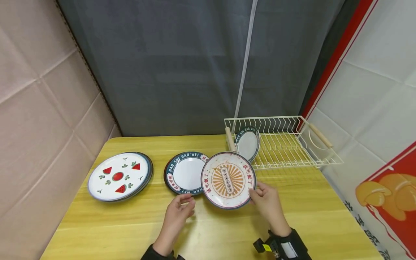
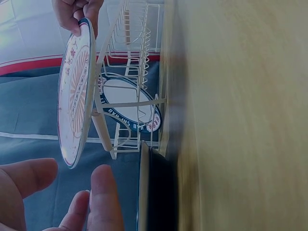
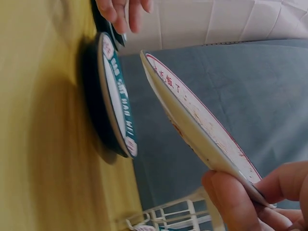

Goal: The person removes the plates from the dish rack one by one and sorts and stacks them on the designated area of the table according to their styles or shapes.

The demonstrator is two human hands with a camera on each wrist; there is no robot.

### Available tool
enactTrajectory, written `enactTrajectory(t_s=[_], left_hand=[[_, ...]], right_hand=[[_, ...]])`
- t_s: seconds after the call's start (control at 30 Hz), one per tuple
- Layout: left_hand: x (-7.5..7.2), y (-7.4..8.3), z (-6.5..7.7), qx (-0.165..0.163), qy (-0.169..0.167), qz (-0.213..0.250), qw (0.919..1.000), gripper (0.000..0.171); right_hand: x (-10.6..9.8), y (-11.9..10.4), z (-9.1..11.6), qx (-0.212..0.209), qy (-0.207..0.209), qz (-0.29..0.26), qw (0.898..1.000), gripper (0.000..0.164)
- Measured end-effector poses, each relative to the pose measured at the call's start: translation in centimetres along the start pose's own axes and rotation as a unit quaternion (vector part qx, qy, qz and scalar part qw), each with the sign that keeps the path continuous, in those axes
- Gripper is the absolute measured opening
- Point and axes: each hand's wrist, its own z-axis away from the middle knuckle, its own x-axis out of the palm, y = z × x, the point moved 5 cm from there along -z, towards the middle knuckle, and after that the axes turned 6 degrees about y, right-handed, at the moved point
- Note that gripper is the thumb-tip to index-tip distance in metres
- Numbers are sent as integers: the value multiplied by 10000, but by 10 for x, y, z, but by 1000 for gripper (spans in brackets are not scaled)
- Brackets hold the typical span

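My right hand (image 1: 268,204) pinches the right edge of a white plate (image 1: 228,180) with an orange sunburst and red characters, thumb on its upper face. In the right wrist view this plate (image 3: 202,130) is tilted and apart from the table. My left hand (image 1: 177,216) is near the front edge of a teal-rimmed plate (image 1: 186,175), which lies on a dark plate; whether it touches them I cannot tell. The left wrist view shows its fingers (image 2: 103,192) spread apart, with nothing between them and the sunburst plate.
A cream wire dish rack (image 1: 286,144) with wooden handles stands at the back right. One teal-rimmed plate (image 1: 248,144) leans upright in its left end. To the left, a watermelon-patterned plate (image 1: 118,177) tops a stack on the wooden table (image 1: 107,231).
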Motion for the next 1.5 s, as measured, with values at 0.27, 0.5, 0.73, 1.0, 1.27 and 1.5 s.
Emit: enactTrajectory(t_s=[0.27,0.5,0.73,1.0,1.27,1.5], left_hand=[[2,-2,-1,-84,-15,146,9999,49],[4,-4,-1,-56,-146,316,9994,51],[7,-6,-1,-35,-224,117,9997,54],[6,-7,-2,-84,-190,-2,9998,48],[6,-7,-2,-98,-179,-38,9998,46],[6,-8,-1,-150,-139,3,9998,41]], right_hand=[[13,11,9,358,-235,-221,9988,35],[21,17,15,531,-356,-580,9963,33],[32,27,20,915,-576,-638,9921,31],[36,34,22,1083,-575,-762,9895,33],[36,38,22,1192,-659,-725,9880,35],[38,39,22,1047,-959,-864,9861,38]])
